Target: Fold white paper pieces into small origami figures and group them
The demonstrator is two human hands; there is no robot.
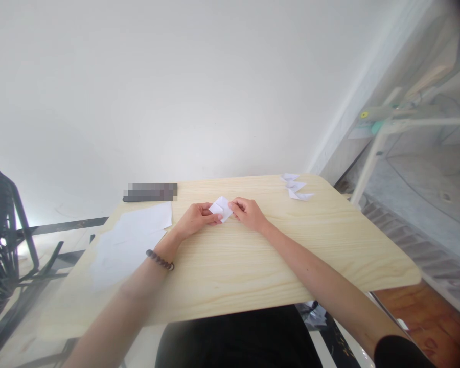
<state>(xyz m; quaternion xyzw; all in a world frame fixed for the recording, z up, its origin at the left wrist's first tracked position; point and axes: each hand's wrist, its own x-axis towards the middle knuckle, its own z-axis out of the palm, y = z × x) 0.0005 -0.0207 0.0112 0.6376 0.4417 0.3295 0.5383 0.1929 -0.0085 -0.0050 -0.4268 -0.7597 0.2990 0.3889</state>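
Observation:
A small piece of folded white paper (222,207) is held between my two hands over the middle of the table. My left hand (197,219) grips its left and lower edge, thumb on top. At its right corner my right hand (247,210) pinches the paper between thumb and fingers. The paper is roughly diamond-shaped, with fold lines and a flap on its face. Some of my fingers are hidden behind the paper and the hands.
White paper sheets (130,250) lie at the left of the pale wooden table (230,276). Behind them sits a dark, blurred-out flat object (150,193). Several folded white paper shapes (297,186) stand at the back right. A dark woven chair (3,225) is at the left.

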